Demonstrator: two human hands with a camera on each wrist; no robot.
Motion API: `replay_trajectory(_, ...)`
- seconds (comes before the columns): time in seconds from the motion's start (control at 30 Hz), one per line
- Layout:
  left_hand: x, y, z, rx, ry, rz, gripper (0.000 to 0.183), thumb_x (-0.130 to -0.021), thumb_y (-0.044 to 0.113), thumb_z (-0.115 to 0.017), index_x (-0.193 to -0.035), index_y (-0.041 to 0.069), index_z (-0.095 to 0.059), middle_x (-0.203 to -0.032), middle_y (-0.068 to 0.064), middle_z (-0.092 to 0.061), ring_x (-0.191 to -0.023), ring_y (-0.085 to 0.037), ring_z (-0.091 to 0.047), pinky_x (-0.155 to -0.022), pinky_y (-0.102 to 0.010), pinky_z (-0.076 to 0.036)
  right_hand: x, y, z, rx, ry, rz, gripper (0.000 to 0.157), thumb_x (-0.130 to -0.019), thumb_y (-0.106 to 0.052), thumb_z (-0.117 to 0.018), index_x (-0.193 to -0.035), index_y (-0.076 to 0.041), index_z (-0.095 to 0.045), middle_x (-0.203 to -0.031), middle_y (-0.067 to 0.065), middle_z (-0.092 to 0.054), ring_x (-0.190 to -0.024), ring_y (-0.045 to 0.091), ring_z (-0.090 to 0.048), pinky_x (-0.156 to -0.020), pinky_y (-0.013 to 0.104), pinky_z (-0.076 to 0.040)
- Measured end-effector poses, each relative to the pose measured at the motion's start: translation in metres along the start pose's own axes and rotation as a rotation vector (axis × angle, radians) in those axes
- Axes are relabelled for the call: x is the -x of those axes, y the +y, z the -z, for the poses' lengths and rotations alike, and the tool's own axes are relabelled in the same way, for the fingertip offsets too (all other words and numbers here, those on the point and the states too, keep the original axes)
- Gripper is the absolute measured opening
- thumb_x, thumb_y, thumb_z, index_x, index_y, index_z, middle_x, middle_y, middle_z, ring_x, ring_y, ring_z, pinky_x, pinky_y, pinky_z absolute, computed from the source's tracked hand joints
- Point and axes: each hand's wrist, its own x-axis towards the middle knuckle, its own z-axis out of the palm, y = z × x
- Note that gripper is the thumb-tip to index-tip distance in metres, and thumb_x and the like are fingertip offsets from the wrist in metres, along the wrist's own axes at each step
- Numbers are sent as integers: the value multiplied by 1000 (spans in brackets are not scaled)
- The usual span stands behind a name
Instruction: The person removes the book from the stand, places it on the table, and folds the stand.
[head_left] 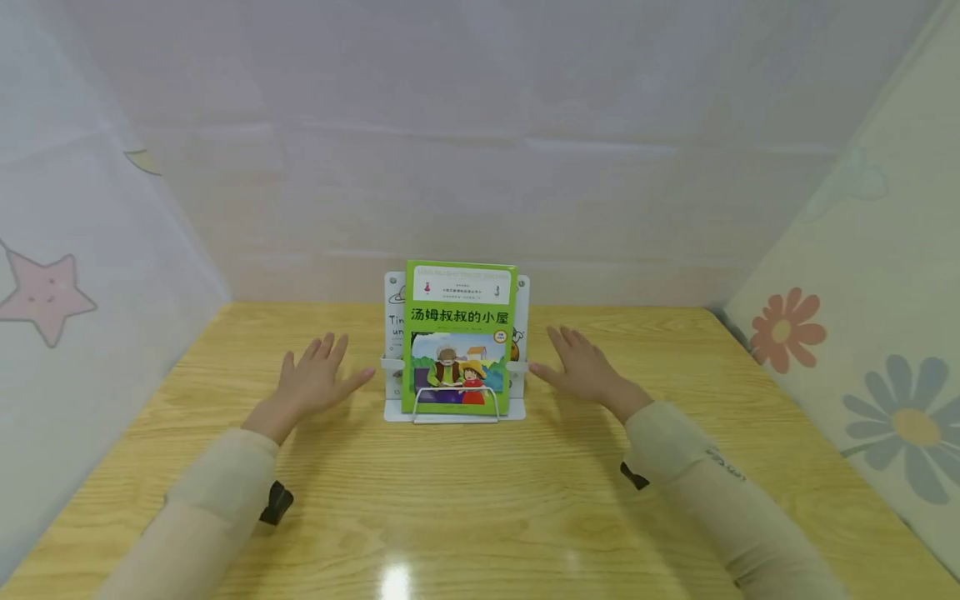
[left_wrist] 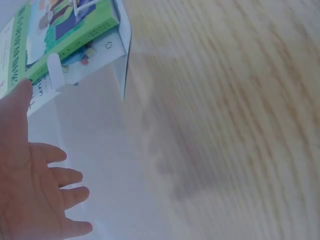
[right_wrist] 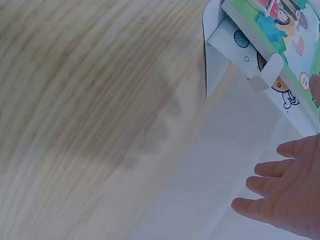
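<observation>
A green-bordered picture book [head_left: 459, 300] with Chinese lettering stands upright on a white book stand [head_left: 522, 333]. Side tabs and a wire loop [head_left: 455, 421] stand in front of its cover. To the left of the stand, my left hand [head_left: 311, 379] hovers with fingers spread and thumb pointing at the side tab. On the other side my right hand [head_left: 585, 367] is held much the same way, its thumb near the right tab. Both palms, seen in the wrist views, hold nothing. Cartoon drawings show on the stand's back plate [right_wrist: 245, 47] behind the book.
The stand rests on a wood-grain table [head_left: 450, 500] with a pale cloth wall [head_left: 480, 167] behind it. Side cloths carry a pink star [head_left: 47, 298] and flowers [head_left: 787, 331]. Black straps [head_left: 277, 503] hang by both sleeves.
</observation>
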Motion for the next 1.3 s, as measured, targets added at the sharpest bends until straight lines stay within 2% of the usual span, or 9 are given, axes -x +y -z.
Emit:
replay_trajectory(0.2, -2, 6, 10, 63, 77, -37, 84, -81, 61, -35, -134, -4, -21, -134, -25, -24, -121, -39, -20, -93, -59, -9, -5, -6, 8, -24, 9, 20, 77, -85, -49, -42, -135, 4, -15, -135, 27, -18, -123, 39, -16, -95, 53, -18)
replay_trajectory(0.37, -5, 15, 14, 197, 131, -30, 83, -79, 58, -44, -132, -3, -26, -132, -23, -29, -118, -39, -27, -95, -51, -21, -9, -12, 14, -57, 6, 12, 74, -85, -44, -46, -135, 3, -18, -133, 24, -25, -121, 38, -22, -94, 52, -22)
replay_trajectory(0.5, -7, 24, 13, 312, 175, -10, 79, -79, 54, -48, -132, -1, -30, -128, -21, -37, -114, -39, -34, -91, -50, -29, -12, -20, 18, -90, 8, 0, 70, -85, -42, -48, -132, 4, -25, -130, 23, -33, -118, 35, -29, -93, 48, -27)
replay_trajectory(0.7, -14, 40, 7, 492, 264, 7, 60, -82, 40, -55, -125, 0, -41, -116, -19, -50, -108, -33, -44, -85, -45, -38, -18, -31, 15, -181, 96, -27, 59, -85, -35, -51, -127, 4, -36, -117, 22, -48, -103, 33, -47, -82, 45, -40)
replay_trajectory(0.9, -21, 53, -2, 671, 301, 6, 46, -83, 24, -57, -119, -2, -47, -106, -18, -56, -99, -30, -51, -80, -38, -44, -23, -37, 6, -356, 195, -51, 47, -85, -27, -53, -121, 3, -44, -108, 18, -53, -96, 30, -50, -78, 41, -43)
replay_trajectory(1.07, -26, 61, -9, 757, 350, 17, 37, -81, 17, -59, -112, -4, -51, -98, -17, -58, -91, -27, -55, -77, -34, -46, -24, -41, 1, -501, 227, -99, 44, -85, -24, -53, -120, 3, -44, -105, 16, -54, -94, 28, -51, -76, 38, -45)
replay_trajectory(1.3, -31, 65, -17, 814, 357, 43, 33, -82, 14, -58, -109, -3, -53, -97, -15, -58, -88, -25, -55, -73, -29, -47, -25, -41, -8, -592, 252, -134, 43, -84, -21, -55, -118, 4, -46, -101, 16, -55, -90, 27, -52, -73, 33, -46)
